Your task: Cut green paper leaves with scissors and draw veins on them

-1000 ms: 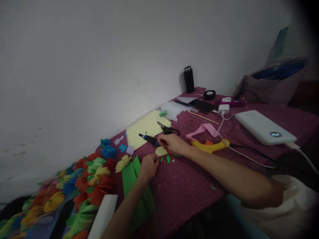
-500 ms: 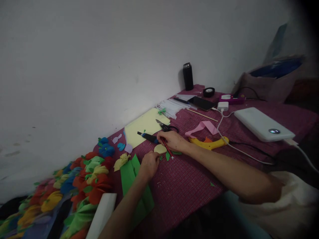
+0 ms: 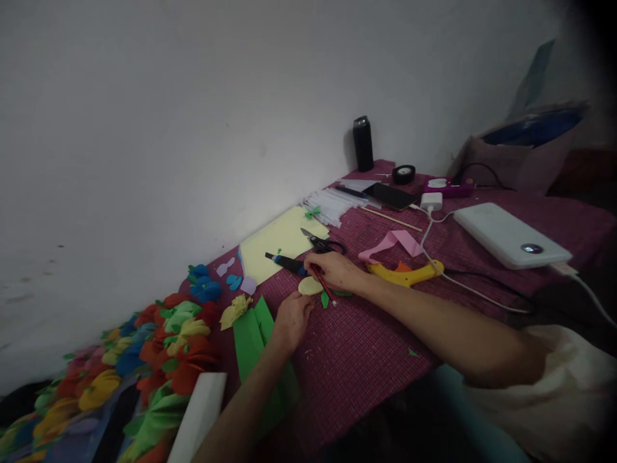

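Note:
My right hand (image 3: 330, 270) is closed around a slim red pencil (image 3: 324, 283), which slants down with its pale end toward me. Just below that hand lies a rounded pale yellow paper piece (image 3: 310, 286). My left hand (image 3: 293, 316) has its fingers curled in at the lower left edge of this piece; what they pinch, if anything, is hidden. A small green paper leaf (image 3: 324, 299) lies beside the pencil. Near my right fingers are a blue-black craft knife (image 3: 288, 263) and black-handled scissors (image 3: 322, 243). Folded green paper (image 3: 248, 337) is left of my left hand.
Many colourful paper flowers (image 3: 193, 357) crowd the left side. Pale yellow sheets (image 3: 270, 247) and white sticks (image 3: 328, 207) lie toward the wall. On the right are a pink ribbon (image 3: 393, 239), a yellow glue gun (image 3: 405, 275), cables and a white power bank (image 3: 506, 233). A black can (image 3: 363, 145) stands behind.
The small green bit by my left fingertips is no longer visible. My left hand has shifted very slightly, and my right hand still holds the pencil in nearly the same place.

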A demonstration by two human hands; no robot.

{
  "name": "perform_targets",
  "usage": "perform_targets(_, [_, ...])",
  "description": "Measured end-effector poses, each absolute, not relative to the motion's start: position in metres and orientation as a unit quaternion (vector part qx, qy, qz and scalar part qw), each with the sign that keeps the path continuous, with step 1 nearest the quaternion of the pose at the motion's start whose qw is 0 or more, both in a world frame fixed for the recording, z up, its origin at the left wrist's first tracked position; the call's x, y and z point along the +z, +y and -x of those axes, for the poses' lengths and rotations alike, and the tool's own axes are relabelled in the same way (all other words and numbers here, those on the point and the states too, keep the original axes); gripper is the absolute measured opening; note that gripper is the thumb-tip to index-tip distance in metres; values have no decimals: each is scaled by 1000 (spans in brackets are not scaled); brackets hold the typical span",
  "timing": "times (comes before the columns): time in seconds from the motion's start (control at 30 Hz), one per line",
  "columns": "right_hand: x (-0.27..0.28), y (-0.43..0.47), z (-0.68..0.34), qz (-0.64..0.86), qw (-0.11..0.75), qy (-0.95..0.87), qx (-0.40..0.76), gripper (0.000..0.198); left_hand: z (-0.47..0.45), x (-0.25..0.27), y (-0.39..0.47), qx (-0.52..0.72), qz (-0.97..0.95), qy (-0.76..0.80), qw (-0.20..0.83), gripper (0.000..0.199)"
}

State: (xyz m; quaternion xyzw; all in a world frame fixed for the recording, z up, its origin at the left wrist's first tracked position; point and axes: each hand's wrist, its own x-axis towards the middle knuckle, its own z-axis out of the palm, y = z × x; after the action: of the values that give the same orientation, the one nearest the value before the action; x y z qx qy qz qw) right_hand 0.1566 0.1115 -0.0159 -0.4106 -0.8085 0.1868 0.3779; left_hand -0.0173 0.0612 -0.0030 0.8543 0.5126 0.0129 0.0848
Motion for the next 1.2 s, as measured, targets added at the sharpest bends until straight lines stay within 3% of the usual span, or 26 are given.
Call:
perform_targets(0.3, [-11, 108, -156, 413, 370, -808, 197, 22, 69, 29, 74, -21, -842, 529, 108, 16])
perform_targets(0.77, [-14, 108, -155, 422, 335, -817, 206, 23, 58, 17, 74, -92, -852, 490, 158, 19])
perform_targets(1.03, [-10, 107, -155, 423, 330, -821, 195, 21, 85, 42, 84, -35, -830, 549, 91, 16])
perform_targets(1.2, [-10, 107, -156, 422, 320, -827, 189, 19, 78, 35, 98, -71, -820, 562, 83, 11])
